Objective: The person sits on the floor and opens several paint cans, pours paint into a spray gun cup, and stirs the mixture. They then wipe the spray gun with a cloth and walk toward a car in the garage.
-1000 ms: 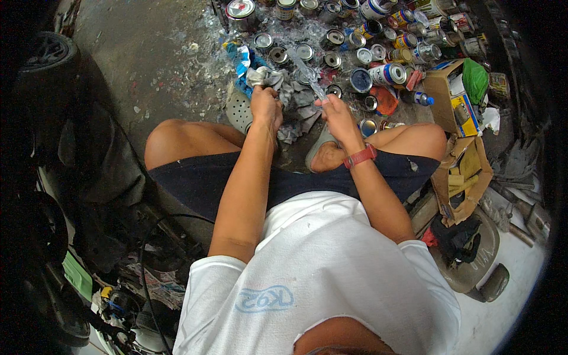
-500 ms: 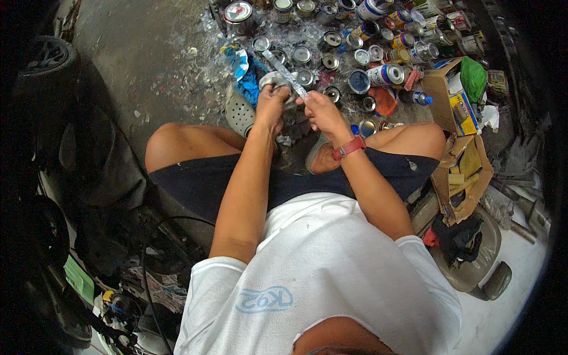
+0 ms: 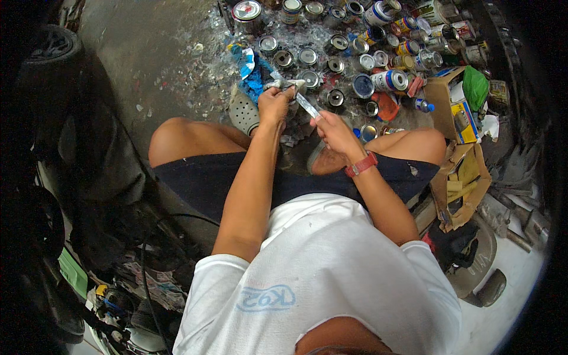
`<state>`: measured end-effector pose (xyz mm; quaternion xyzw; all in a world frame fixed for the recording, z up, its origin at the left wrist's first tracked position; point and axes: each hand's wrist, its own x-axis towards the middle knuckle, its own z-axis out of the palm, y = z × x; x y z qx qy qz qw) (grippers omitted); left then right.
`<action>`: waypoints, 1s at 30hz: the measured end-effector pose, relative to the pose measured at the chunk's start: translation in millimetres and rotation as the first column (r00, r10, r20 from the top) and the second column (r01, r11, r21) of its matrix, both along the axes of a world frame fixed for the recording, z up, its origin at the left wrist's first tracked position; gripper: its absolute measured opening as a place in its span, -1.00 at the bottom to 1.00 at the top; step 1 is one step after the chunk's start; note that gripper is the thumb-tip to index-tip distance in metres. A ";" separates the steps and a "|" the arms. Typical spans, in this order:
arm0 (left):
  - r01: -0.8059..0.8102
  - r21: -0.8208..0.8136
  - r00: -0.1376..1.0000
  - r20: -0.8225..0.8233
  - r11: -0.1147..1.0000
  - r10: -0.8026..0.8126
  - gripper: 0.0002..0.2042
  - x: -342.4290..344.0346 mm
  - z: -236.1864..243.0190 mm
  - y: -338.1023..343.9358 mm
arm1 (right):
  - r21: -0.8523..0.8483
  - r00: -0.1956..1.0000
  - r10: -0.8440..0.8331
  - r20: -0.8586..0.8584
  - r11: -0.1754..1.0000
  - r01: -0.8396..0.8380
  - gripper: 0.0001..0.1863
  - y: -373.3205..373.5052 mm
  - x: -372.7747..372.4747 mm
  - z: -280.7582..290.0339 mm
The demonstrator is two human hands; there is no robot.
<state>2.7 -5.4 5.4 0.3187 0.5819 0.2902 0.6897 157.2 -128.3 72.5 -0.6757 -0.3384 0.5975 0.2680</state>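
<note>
My left hand (image 3: 273,106) is closed on a crumpled whitish rag (image 3: 295,85), wrapped round the middle of a flat, silvery, streaked stick (image 3: 307,105). The stick's far tip shows beyond the rag at the upper left. My right hand (image 3: 335,134) grips the near end of the stick, lower and to the right. Just past my left hand lie a bright blue crumpled cloth (image 3: 251,80) and a grey perforated clog (image 3: 241,113). Open-topped tins (image 3: 335,97) stand on the paint-spattered floor (image 3: 177,65) in front of my hands.
Several paint cans (image 3: 390,80) crowd the upper right. A small bottle (image 3: 423,106), cardboard boxes (image 3: 441,106) and a green plastic bag (image 3: 475,86) lie at the right. A vehicle wheel (image 3: 50,47) and dark clutter fill the left. My bent legs frame my hands.
The rag in my left hand has come onto the stick's middle. My right hand went leftward, then moved down and to the right with the stick's end, away from my left hand.
</note>
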 end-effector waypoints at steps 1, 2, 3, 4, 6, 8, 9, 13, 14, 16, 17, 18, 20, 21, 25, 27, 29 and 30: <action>-0.015 0.002 1.000 0.004 1.000 0.015 -0.76 0.0 1.6 1.0 | 0.003 1.000 -0.009 -0.019 1.000 0.010 -0.69 -6.3 0.8 3.3; -0.029 0.005 1.000 0.008 1.000 0.029 -0.76 0.0 3.1 2.1 | 0.001 1.000 -0.015 0.005 1.000 0.015 -0.68 -12.1 2.7 7.3; -0.047 0.006 0.999 0.010 0.999 0.047 -0.75 -1.6 3.2 1.3 | -0.001 1.000 -0.017 0.026 1.000 0.017 -0.67 -15.4 2.4 18.3; -0.046 0.018 0.999 -0.016 0.999 0.046 -0.76 -1.4 -0.4 -1.2 | -0.004 0.999 -0.019 0.048 1.000 0.019 -0.66 -18.4 2.8 26.5; -0.033 0.042 0.997 -0.069 0.999 0.036 -0.75 4.1 2.0 -6.1 | -0.003 0.996 0.008 0.092 1.000 -0.007 -0.66 -25.6 7.0 32.6; -0.101 0.023 0.994 -0.043 0.995 0.102 -0.74 6.8 10.5 -6.8 | 0.011 0.991 0.014 0.130 1.000 -0.016 -0.66 -31.2 7.1 38.2; -0.077 0.024 0.994 -0.075 0.997 0.078 -0.74 7.1 18.1 -5.1 | 0.024 0.989 0.008 0.148 1.000 -0.012 -0.65 -34.5 7.0 41.8; -0.187 0.028 0.982 -0.032 0.982 0.188 -0.76 0.2 1.5 0.3 | 0.100 0.956 0.052 0.290 0.991 -0.084 -0.62 -43.0 10.1 48.5; -0.243 0.022 0.970 -0.005 0.970 0.243 -0.76 -1.1 6.2 2.5 | 0.079 0.940 0.045 0.338 0.994 -0.076 -0.60 -48.0 12.9 51.9; -0.132 -0.008 0.991 -0.020 0.991 0.131 -0.78 -11.8 3.2 10.3 | 0.041 0.902 0.051 0.430 0.996 -0.076 -0.56 -45.9 14.6 80.7; -0.140 -0.079 0.984 0.097 0.987 0.147 -0.78 -9.7 4.9 8.6 | 0.048 0.905 -0.001 0.426 0.999 -0.022 -0.55 -42.8 16.4 85.8; -0.136 -0.145 0.963 0.215 0.980 0.165 -0.77 -7.5 5.2 8.9 | 0.061 0.903 -0.058 0.425 0.998 0.035 -0.55 -37.0 18.4 90.7; -0.084 -0.199 0.920 0.361 0.976 0.153 -0.79 -8.9 -5.4 10.4 | 0.136 0.901 -0.157 0.404 0.984 0.111 -0.55 -22.4 20.9 86.0; -0.037 -0.235 0.914 0.384 0.971 0.128 -0.80 -4.0 6.3 7.1 | 0.189 0.895 -0.220 0.387 0.969 0.156 -0.57 -17.1 22.8 71.2; 0.037 -0.212 0.930 0.364 0.976 0.044 -0.80 0.8 23.7 -5.1 | 0.296 0.898 -0.311 0.311 0.930 0.219 -0.65 12.5 8.8 8.6; 0.097 -0.156 0.938 0.345 0.983 -0.038 -0.79 -2.1 20.3 -6.8 | 0.273 0.900 -0.280 0.335 0.943 0.192 -0.69 27.5 -2.7 -5.2; 0.140 -0.143 0.936 0.342 0.980 -0.084 -0.79 -3.8 14.6 -7.9 | 0.220 0.913 -0.245 0.326 0.959 0.179 -0.71 35.1 -12.3 -8.7; 0.154 -0.132 0.941 0.323 0.979 -0.104 -0.81 -5.7 8.2 -9.0 | 0.208 0.910 -0.215 0.355 0.967 0.147 -0.71 36.0 -16.3 -10.6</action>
